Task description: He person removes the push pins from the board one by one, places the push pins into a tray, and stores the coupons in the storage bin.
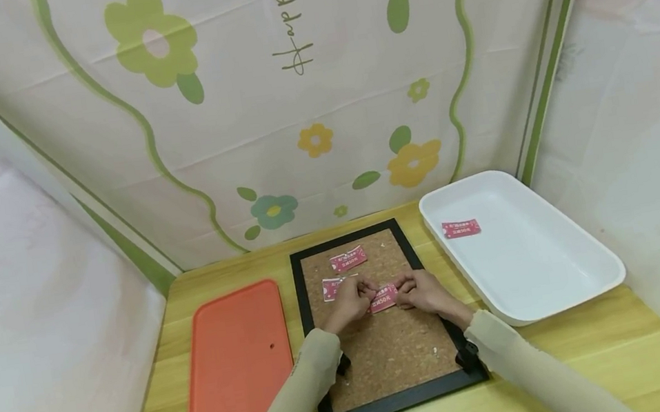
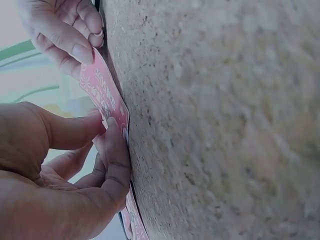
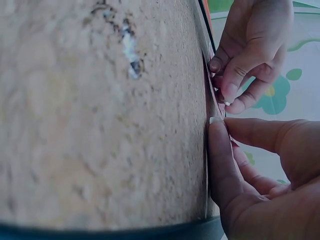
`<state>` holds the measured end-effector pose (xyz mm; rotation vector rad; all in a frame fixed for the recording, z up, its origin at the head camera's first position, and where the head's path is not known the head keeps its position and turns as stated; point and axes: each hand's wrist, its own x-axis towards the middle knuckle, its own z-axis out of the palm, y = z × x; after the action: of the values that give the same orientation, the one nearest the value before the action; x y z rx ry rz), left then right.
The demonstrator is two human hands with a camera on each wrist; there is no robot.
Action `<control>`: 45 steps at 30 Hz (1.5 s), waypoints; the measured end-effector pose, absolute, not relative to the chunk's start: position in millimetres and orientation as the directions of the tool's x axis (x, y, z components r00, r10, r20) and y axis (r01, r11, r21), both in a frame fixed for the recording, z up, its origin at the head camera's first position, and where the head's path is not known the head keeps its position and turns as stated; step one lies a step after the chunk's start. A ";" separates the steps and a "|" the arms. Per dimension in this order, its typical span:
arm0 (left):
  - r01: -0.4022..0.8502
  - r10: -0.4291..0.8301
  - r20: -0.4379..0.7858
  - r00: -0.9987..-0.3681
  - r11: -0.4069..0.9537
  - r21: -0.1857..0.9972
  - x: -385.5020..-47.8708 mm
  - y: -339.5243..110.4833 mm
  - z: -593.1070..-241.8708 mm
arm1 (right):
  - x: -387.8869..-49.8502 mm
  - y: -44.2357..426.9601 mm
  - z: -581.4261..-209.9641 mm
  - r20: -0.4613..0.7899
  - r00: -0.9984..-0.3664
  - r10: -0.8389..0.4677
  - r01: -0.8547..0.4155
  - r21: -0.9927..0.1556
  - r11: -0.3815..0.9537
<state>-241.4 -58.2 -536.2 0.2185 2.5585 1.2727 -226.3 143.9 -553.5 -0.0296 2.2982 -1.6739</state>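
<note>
Just above the corkboard (image 1: pixel 388 358), my right hand (image 1: pixel 421 291) pinches the right edge of a pink coupon (image 1: pixel 383 298) between thumb and fingers. My left hand (image 1: pixel 351 299) is at the coupon's other side. Its thumb and forefinger pinch a small white pin-like thing (image 3: pixel 227 103), too small to make out fully. The left wrist view shows the coupon (image 2: pixel 104 87) slightly bent and close to the cork. Two more pink coupons are on the board: one higher up (image 1: pixel 349 259), the other (image 1: pixel 331 288) partly hidden by my left hand.
Right of the board stands a white tray (image 1: pixel 537 255) with one pink coupon (image 1: pixel 461 228) in it. On the left an orange-red tray or lid (image 1: pixel 238 364) lies on the wooden table (image 1: pixel 163 409). A printed flower curtain (image 1: pixel 254 104) hangs behind.
</note>
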 end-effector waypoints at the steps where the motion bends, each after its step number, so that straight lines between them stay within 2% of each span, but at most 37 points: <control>1: 0.014 0.257 -0.175 -0.950 0.597 0.802 -241.2 -58.9 -536.2 | -226.3 143.8 -553.2 -0.226 -0.956 -0.187 0.158 -0.934 0.319; 6: -0.003 0.251 -0.186 -0.950 0.590 0.807 -239.6 -61.1 -536.6 | -226.0 144.6 -551.0 -0.227 -0.958 -0.178 0.162 -0.934 0.320; 14: 0.000 0.213 -0.152 -0.965 0.581 0.814 -236.5 -66.2 -532.8 | -231.0 149.0 -539.6 -0.210 -0.966 -0.151 0.134 -0.905 0.403; 21: -0.008 0.194 -0.134 -0.972 0.544 0.839 -232.5 -76.9 -534.8 | -238.5 156.2 -528.5 -0.165 -0.968 -0.188 0.060 -0.884 0.464; 29: 0.029 0.210 -0.089 -0.974 0.498 0.867 -233.9 -87.4 -540.7 | -246.5 171.1 -513.8 -0.155 -0.968 -0.197 0.052 -0.893 0.448; 33: 0.006 0.201 -0.103 -0.974 0.479 0.878 -235.5 -91.3 -540.9 | -248.4 178.6 -507.1 -0.147 -0.972 -0.185 0.054 -0.901 0.430; 38: -0.036 0.175 -0.139 -0.975 0.490 0.871 -235.5 -97.3 -536.2 | -252.1 188.8 -498.6 -0.127 -0.980 -0.153 0.044 -0.888 0.457; 45: -0.017 0.151 -0.120 -0.981 0.551 0.835 -231.5 -109.1 -533.9 | -255.4 200.6 -493.5 -0.112 -0.982 -0.149 0.026 -0.873 0.488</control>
<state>-231.5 -109.1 -533.9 0.1134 2.6064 1.4059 -255.4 200.6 -493.5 -0.1066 2.5568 -1.5044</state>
